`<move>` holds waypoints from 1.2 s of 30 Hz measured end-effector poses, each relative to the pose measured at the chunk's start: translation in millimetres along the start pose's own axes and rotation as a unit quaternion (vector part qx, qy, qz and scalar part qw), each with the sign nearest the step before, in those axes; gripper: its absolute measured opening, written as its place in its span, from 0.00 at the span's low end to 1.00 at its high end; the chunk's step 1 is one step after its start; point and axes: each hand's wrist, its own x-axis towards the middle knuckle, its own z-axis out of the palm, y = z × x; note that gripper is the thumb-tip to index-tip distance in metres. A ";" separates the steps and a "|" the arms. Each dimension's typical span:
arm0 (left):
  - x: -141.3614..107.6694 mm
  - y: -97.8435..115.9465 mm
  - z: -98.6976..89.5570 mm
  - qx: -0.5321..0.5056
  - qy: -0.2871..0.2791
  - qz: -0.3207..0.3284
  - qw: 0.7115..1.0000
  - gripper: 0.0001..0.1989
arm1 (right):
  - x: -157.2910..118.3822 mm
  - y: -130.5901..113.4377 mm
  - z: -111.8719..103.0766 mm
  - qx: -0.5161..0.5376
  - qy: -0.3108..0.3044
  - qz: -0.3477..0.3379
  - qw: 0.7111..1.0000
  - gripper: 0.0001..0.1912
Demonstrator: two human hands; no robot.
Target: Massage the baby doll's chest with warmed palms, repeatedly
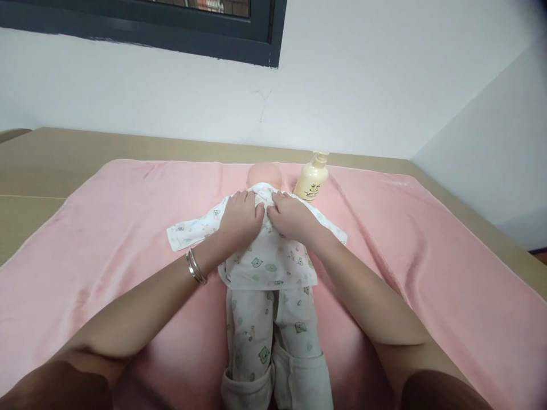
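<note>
1. Table (171,151) meets the wall (342,114).
2. Pink blanket (128,228) spreads over it, creased.
3. Doll (264,173) lies mid-blanket, head away from me, in print shirt (269,262) and trousers (252,336), cuffs folded.
4. My left hand (240,216) and right hand (294,216) rest palm-down on the upper shirt, grip open, thumbs apart from the fingers.
5. Bottle (311,182) sits beyond my right hand, beside the doll's head.
6. Bangles (196,267) circle my left wrist.

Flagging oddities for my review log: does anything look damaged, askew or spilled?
The white wall has a thin, branching crack-like mark below the window frame, a flaw on an otherwise plain surface. The pink blanket is creased right of the doll, not flat. No spill shows.
</note>
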 end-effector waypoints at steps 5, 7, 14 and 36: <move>-14.9 11.6 -4.7 0.035 0.018 0.086 0.996 0.20 | 17.3 14.8 10.7 0.002 0.036 0.025 0.999 0.29; -9.9 6.8 -8.5 0.008 0.000 0.049 0.999 0.19 | 12.5 10.3 14.6 -0.021 0.036 0.018 0.999 0.31; 9.9 -12.0 3.1 -0.069 0.010 -0.037 0.997 0.15 | -10.4 -9.4 17.7 -0.048 0.050 -0.013 0.998 0.32; -3.6 -17.5 31.4 -0.201 0.144 -0.011 0.969 0.23 | -13.6 -7.6 -13.8 0.034 0.163 -0.024 0.986 0.27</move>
